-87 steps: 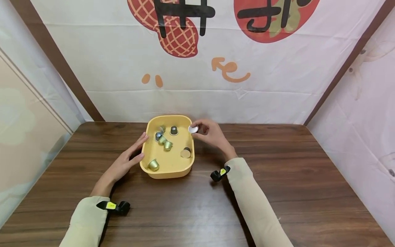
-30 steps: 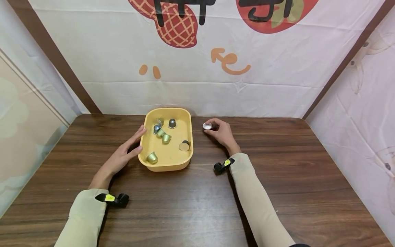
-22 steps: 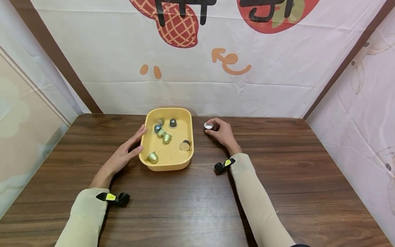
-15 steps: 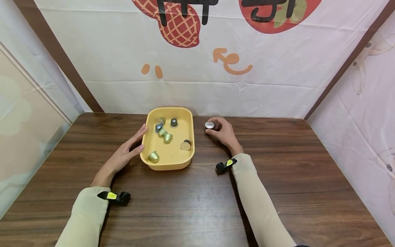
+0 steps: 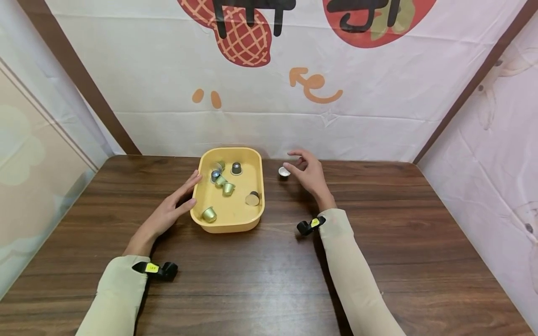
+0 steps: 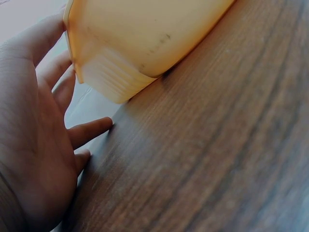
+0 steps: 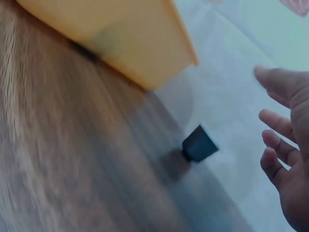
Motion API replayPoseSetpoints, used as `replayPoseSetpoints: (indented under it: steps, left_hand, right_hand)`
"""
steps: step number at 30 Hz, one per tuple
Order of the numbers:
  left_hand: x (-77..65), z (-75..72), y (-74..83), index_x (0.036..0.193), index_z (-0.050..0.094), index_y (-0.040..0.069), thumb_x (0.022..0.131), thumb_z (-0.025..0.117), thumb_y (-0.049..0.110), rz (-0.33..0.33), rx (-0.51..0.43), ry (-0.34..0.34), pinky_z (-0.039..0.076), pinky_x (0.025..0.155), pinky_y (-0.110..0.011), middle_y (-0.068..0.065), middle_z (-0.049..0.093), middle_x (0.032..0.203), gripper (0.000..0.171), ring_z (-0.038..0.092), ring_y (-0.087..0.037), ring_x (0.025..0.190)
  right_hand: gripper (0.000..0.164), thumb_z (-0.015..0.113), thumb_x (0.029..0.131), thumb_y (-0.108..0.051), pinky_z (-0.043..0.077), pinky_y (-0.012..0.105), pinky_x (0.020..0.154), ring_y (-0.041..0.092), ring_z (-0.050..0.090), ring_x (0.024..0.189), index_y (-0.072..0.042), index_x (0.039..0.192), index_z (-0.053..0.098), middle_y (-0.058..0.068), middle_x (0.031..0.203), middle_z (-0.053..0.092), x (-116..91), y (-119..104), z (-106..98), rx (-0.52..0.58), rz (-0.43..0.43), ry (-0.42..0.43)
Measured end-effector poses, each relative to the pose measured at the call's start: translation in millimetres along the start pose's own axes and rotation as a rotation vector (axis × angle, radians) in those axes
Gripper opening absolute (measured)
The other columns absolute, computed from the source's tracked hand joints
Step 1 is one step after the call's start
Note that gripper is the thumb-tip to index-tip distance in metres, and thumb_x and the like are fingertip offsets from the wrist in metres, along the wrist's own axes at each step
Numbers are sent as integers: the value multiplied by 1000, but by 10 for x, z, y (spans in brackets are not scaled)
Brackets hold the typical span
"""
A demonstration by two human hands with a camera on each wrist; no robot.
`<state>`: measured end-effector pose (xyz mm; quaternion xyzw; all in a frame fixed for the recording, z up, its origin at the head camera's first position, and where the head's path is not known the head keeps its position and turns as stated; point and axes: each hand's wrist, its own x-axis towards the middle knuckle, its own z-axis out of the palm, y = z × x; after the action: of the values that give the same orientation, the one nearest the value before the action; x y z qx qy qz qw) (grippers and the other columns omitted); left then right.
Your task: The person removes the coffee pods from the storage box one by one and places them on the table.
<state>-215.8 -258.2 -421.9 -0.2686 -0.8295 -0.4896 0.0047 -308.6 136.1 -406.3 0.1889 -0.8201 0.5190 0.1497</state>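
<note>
A yellow plastic tub (image 5: pixel 235 219) stands near the back of the table, with several coffee capsules inside. Some capsules are green, like the green capsule (image 5: pixel 209 214) at its front left; a dark capsule (image 5: pixel 237 168) stands rim-down at the back. My left hand (image 5: pixel 170 210) touches the tub's left rim with fingers extended. Right of the tub, a dark capsule with a pale lid (image 5: pixel 284 172) stands lid-up on the table. My right hand (image 5: pixel 311 175) is beside it, thumb and fingers parted, holding nothing. The right wrist view shows this dark capsule (image 7: pixel 200 144) apart from the fingers.
The brown wood-grain table (image 5: pixel 252 280) reaches back to a white printed curtain (image 5: pixel 269 130) just behind the tub. More printed fabric hangs at the left and right sides.
My right hand carried the capsule from the tub's right rim to the table beside it. It has now let go and drawn back to the right. The left hand stays on the tub.
</note>
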Motion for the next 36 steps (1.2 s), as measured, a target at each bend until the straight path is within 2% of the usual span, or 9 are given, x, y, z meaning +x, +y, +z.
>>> replayPoseSetpoints:
  steps: [3, 7, 12, 18, 22, 24, 29, 32, 36]
  left_hand:
    - [-18, -2, 4, 152, 28, 15, 99, 50, 5, -5, -4, 4, 15, 108, -29, 7, 9, 159, 59, 10, -15, 144]
    - [-29, 12, 11, 152, 27, 15, 99, 50, 5, -11, -14, 0, 14, 109, -36, 6, 9, 160, 59, 10, -15, 144]
    - [-22, 27, 22, 152, 28, 17, 99, 50, 6, -11, -25, -2, 14, 108, -27, 3, 9, 160, 59, 10, -15, 144]
    - [-58, 24, 21, 152, 28, 18, 99, 51, 6, -21, -27, -6, 14, 107, -23, 3, 10, 160, 60, 10, -16, 144]
    - [-79, 26, 20, 152, 28, 19, 98, 51, 5, -21, -26, -7, 14, 107, -22, 4, 10, 159, 60, 9, -17, 144]
    - [-75, 23, 25, 152, 28, 20, 98, 51, 5, -18, -23, -1, 14, 107, -23, 4, 10, 160, 60, 9, -16, 144]
    - [-48, 6, 39, 152, 29, 18, 98, 51, 6, -18, -14, 10, 14, 110, -39, 2, 10, 160, 60, 9, -14, 144]
    - [-36, -4, 44, 152, 29, 16, 98, 51, 7, -27, -11, 10, 13, 108, -53, 2, 10, 160, 59, 9, -14, 144]
    - [-25, -16, 54, 152, 29, 15, 98, 52, 8, -29, -8, 12, 12, 106, -59, 2, 11, 160, 59, 10, -15, 144]
  right_hand:
    - [35, 75, 84, -25, 48, 34, 68, 20, 58, 72, -12, 116, 66, 14, 90, 60, 22, -128, 26, 11, -51, -14]
    - [33, 73, 86, -24, 48, 33, 64, 18, 57, 69, -12, 116, 66, 10, 86, 60, 26, -286, 88, -30, -129, -74]
    - [32, 73, 86, -21, 45, 31, 61, 17, 54, 70, -9, 115, 66, 11, 93, 61, 1, -424, 180, -77, -252, -181]
    - [33, 75, 84, -23, 45, 27, 59, 14, 52, 64, -5, 112, 66, 7, 86, 61, -26, -511, 329, -159, -432, -297]
    - [33, 74, 85, -26, 43, 26, 62, 15, 53, 67, -8, 112, 66, 0, 92, 60, -37, -629, 421, -201, -493, -386]
    - [33, 73, 86, -28, 43, 26, 67, 15, 56, 76, -10, 113, 66, 0, 99, 61, -35, -705, 471, -235, -504, -438]
    - [35, 70, 88, -33, 43, 28, 82, 15, 55, 102, -13, 116, 65, -2, 114, 61, -25, -876, 626, -358, -520, -574]
    - [36, 69, 88, -35, 42, 27, 83, 14, 54, 103, -14, 117, 65, -3, 111, 62, -28, -973, 713, -390, -530, -626]
    - [36, 69, 88, -35, 42, 26, 83, 15, 57, 100, -15, 118, 65, -2, 107, 64, -34, -1093, 804, -392, -534, -667]
